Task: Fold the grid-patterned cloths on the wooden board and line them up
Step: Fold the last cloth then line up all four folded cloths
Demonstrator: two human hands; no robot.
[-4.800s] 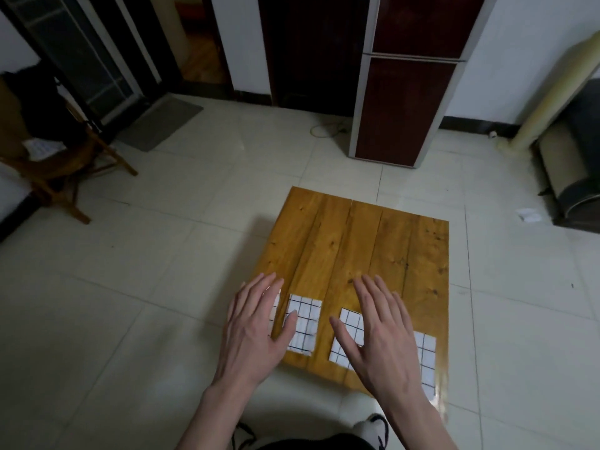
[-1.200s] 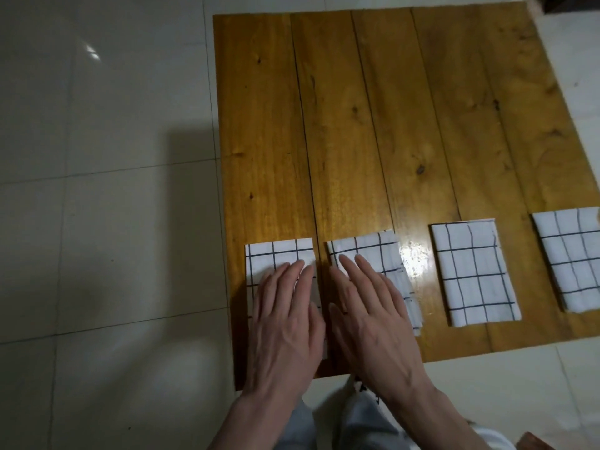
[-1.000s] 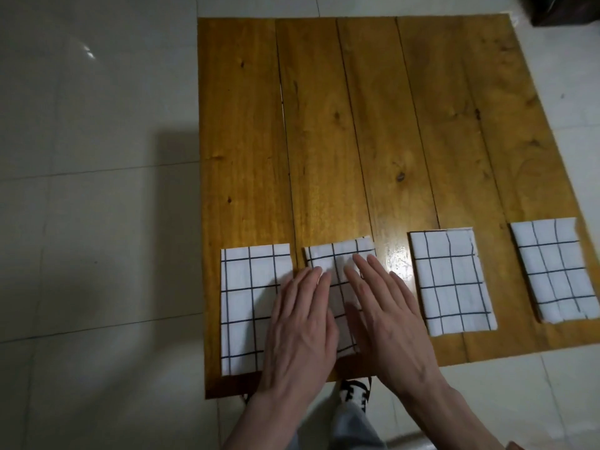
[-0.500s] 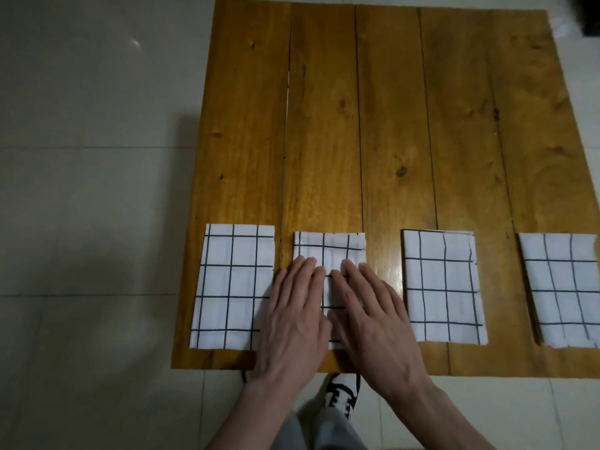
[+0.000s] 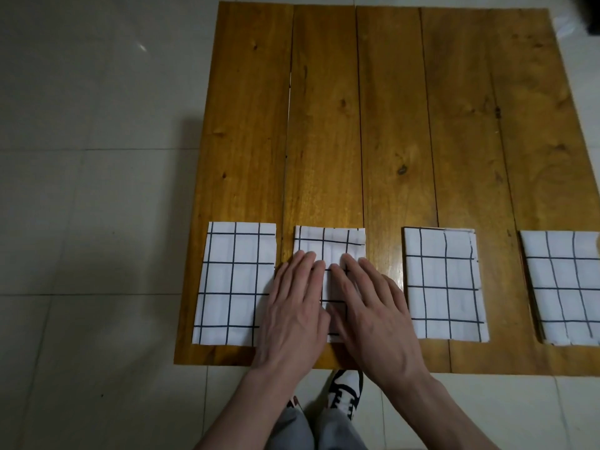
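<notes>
Several folded white cloths with black grid lines lie in a row along the near edge of the wooden board (image 5: 389, 108). The leftmost cloth (image 5: 235, 280) lies flat by the left edge. On the second cloth (image 5: 329, 243) both hands press flat: my left hand (image 5: 293, 306) covers its left half and my right hand (image 5: 370, 310) its right half, fingers straight. The third cloth (image 5: 444, 284) and the fourth cloth (image 5: 565, 287), cut off by the right frame edge, lie untouched.
The board rests on pale floor tiles (image 5: 97, 222). A black and white shoe (image 5: 345, 389) and grey trouser legs show just below the board's near edge. The board's far part holds nothing.
Both hands shifted from straddling the first two cloths onto the second cloth, which now lies squarer in the row. The camera view tilted down and settled over the board.
</notes>
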